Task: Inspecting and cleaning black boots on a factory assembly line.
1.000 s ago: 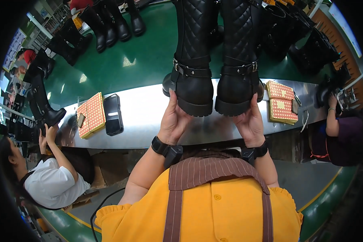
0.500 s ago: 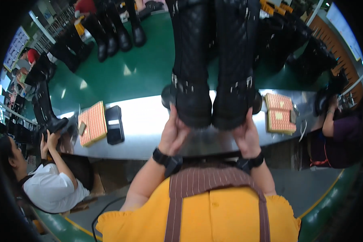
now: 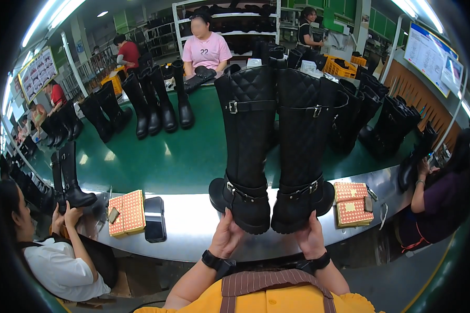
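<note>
Two tall black boots [image 3: 248, 141] with quilted shafts and silver buckles stand side by side, upright, heels toward me. My left hand [image 3: 225, 236] is closed around the heel and sole edge of the left boot, thumb up along its side. The right boot [image 3: 303, 148] is gripped the same way by my right hand [image 3: 312, 239]. The fingers of both hands are partly hidden beneath the soles. Dark bands [image 3: 219, 262] wrap my wrists.
On the metal ledge [image 3: 188, 229] lie bundled patterned stickers [image 3: 126, 214], a black phone [image 3: 155, 219] and another bundle [image 3: 352, 206]. More black boots [image 3: 162, 104] line the green table [image 3: 141, 167]. Co-workers sit left [image 3: 62, 266], right [image 3: 444, 193] and opposite [image 3: 206, 49].
My view has tilted up, so the boot tops and the person opposite now show. Both hands still grip the same boots.
</note>
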A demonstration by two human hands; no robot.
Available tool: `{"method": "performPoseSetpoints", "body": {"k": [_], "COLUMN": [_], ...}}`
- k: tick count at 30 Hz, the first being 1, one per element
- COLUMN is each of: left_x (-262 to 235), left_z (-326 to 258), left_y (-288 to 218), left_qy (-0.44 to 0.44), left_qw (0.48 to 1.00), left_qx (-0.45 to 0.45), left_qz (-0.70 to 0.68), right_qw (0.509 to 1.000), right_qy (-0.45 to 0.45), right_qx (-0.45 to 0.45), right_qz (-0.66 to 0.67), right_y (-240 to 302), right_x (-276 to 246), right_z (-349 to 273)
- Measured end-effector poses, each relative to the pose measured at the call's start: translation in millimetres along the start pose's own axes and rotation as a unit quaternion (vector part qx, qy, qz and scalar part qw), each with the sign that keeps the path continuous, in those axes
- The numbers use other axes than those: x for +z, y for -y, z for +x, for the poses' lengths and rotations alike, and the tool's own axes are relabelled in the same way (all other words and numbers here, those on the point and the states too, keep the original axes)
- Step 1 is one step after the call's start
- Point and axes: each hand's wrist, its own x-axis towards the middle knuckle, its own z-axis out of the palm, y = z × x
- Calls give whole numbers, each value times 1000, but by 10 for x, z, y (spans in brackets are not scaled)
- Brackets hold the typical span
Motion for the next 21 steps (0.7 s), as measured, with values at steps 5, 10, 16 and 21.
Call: {"method": "performPoseSetpoints", "body": {"k": [5,10,16,21], "left_x": [69,98,192,210], "left_z": [-7,-3,-17,-13], "left_y": [2,-8,-28,-32], "left_qy": [7,2,-4,-21], "left_qw": [1000,1000,1000,1000], "left_qx": [-5,-9,-7,-13], "left_qz": [-8,20,19,11], "right_qw": [1000,999,999,1000], "right_qy": [10,26,-27,3], "right_qx": [-3,-10,-6,10], "right_qz": [-29,-30,-17,-13], "right_y": [-1,-6,6,5], "right_x": [-10,-29,-50,-66], "right_z": [6,39,35,56]}}
